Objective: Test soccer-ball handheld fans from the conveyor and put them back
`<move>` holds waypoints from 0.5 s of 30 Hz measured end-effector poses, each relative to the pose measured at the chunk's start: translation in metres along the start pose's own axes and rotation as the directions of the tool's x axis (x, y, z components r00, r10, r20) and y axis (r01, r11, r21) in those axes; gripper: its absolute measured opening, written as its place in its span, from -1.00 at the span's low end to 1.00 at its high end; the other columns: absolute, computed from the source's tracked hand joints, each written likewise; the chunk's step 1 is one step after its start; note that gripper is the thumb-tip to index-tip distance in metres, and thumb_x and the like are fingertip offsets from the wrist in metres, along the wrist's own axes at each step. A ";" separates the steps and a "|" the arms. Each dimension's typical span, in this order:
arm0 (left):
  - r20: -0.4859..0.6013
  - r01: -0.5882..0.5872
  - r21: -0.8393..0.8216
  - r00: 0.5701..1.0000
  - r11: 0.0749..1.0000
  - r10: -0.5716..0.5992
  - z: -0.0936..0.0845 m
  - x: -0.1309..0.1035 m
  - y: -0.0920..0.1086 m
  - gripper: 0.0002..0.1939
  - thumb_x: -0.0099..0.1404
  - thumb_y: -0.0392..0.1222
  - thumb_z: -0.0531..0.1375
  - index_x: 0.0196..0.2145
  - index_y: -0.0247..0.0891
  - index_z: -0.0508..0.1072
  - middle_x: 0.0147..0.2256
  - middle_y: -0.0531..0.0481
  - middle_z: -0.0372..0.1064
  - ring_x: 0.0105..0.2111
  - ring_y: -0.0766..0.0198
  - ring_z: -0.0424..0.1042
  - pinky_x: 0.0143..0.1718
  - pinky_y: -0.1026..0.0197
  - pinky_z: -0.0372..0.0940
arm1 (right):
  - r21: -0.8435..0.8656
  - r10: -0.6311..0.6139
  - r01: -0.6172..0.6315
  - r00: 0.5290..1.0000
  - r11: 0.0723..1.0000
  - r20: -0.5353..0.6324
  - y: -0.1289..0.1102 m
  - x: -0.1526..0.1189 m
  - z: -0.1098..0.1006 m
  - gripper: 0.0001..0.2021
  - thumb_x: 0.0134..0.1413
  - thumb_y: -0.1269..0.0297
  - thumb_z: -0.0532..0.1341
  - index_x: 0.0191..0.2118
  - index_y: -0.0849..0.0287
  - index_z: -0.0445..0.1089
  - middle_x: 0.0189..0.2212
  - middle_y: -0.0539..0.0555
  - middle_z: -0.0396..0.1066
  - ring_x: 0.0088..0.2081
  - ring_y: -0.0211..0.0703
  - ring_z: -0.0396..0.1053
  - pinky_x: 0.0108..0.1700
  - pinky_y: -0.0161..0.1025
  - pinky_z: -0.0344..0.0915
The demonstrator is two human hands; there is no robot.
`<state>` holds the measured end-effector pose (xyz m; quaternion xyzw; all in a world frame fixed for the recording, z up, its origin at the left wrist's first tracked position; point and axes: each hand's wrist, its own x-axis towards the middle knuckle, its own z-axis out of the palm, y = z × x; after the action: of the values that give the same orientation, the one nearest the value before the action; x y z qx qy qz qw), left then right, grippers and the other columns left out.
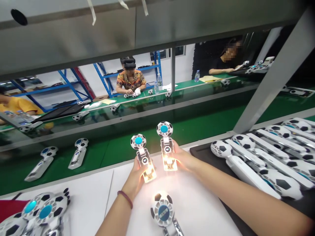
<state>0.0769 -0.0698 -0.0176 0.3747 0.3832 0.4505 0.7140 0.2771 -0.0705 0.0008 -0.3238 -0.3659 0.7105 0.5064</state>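
Two handheld fans with round, black-and-white football-patterned heads are held upright side by side over the white worktop (118, 186). My left hand (135, 175) is closed around the handle of the left fan (138, 141), which tilts a little. In my right hand (182, 158) is the right fan (164, 129), gripped by its handle. Both clear handles glow with warm light and show a small round display. Below them, nearest to me, lies another football fan (162, 209) with a blue centre; its handle runs out of view.
At right, a black tray (201, 152) holds several fans in rows. More fans (45, 211) are piled at lower left. Beyond the worktop, two fans (78, 154) lie on the green conveyor belt (108, 154). A slanted metal post (263, 78) stands right; co-workers (131, 80) sit opposite.
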 end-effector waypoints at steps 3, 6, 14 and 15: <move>-0.004 -0.005 -0.006 1.000 1.000 0.005 0.000 -0.002 -0.001 -0.42 0.00 -0.22 0.32 -0.06 -0.15 0.15 -0.27 -0.01 0.36 -0.29 0.15 0.43 -0.16 0.03 0.31 | -0.001 0.005 -0.005 1.000 1.000 -0.007 0.000 -0.001 0.001 -0.23 -0.31 0.35 0.35 0.04 0.01 -0.07 -0.34 -0.04 0.28 -0.31 -0.17 0.33 -0.22 -0.16 0.23; -0.001 0.003 -0.001 1.000 1.000 -0.003 0.000 -0.003 0.000 -0.43 0.00 -0.23 0.31 -0.06 -0.15 0.16 -0.26 -0.03 0.37 -0.30 0.14 0.43 -0.19 0.03 0.32 | 0.014 0.022 -0.022 1.000 1.000 -0.001 0.000 -0.001 0.001 -0.23 -0.30 0.35 0.34 0.04 -0.01 -0.09 -0.33 -0.04 0.28 -0.30 -0.15 0.34 -0.21 -0.14 0.24; 0.015 -0.023 -0.007 1.000 1.000 0.023 -0.002 0.001 -0.002 -0.47 0.02 -0.24 0.30 -0.08 -0.19 0.17 -0.25 -0.06 0.37 -0.30 0.15 0.43 -0.14 0.00 0.31 | 0.024 0.044 -0.044 0.999 0.999 0.008 0.001 -0.002 0.001 -0.26 -0.30 0.34 0.35 0.02 -0.02 -0.05 -0.36 -0.07 0.25 -0.34 -0.18 0.33 -0.24 -0.17 0.22; 0.022 -0.023 -0.002 0.999 1.000 0.023 -0.003 0.001 -0.003 -0.45 0.02 -0.24 0.30 -0.06 -0.18 0.16 -0.24 -0.05 0.37 -0.29 0.15 0.43 -0.14 0.01 0.31 | 0.022 0.048 -0.048 0.999 0.999 0.013 0.001 -0.002 0.001 -0.24 -0.31 0.35 0.35 0.03 -0.02 -0.06 -0.36 -0.07 0.25 -0.33 -0.17 0.33 -0.23 -0.17 0.22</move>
<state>0.0754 -0.0692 -0.0221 0.3834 0.3707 0.4549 0.7132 0.2766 -0.0727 0.0003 -0.3226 -0.3533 0.7285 0.4904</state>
